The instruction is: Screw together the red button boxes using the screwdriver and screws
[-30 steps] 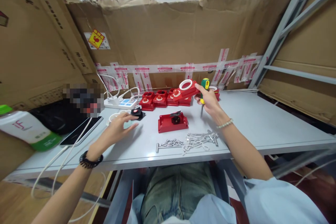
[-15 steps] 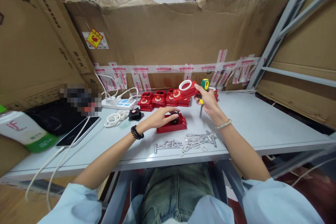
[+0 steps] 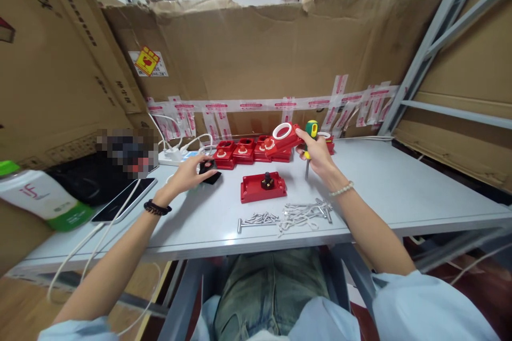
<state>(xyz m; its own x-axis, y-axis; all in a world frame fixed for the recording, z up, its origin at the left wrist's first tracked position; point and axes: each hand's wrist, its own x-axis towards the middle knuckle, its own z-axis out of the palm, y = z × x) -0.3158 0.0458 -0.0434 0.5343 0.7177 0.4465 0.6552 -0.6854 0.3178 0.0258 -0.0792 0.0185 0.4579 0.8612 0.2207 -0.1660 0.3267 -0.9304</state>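
Note:
My left hand [image 3: 190,173] is closed around a small black square part [image 3: 210,175] on the table, thumb and forefinger at its edges. My right hand [image 3: 318,154] grips a red housing cover [image 3: 284,142] with a white ring, raised above the table. A screwdriver [image 3: 311,129] with a green and yellow handle is tucked in the same hand, its shaft pointing down. Between the hands lies an open red base [image 3: 252,189], and a black component [image 3: 267,181] sits upright inside it.
Several red housings [image 3: 245,150] stand in a row at the back. Near the front edge lie a pile of screws [image 3: 262,218] and a tangle of silvery pieces [image 3: 304,214]. A phone [image 3: 126,200] and a white bottle [image 3: 44,197] are at left; cardboard [image 3: 256,53] walls the back.
My left hand has left the black component in the red base and moved left to the black square part. My right hand still holds the cover and screwdriver, nearly unmoved.

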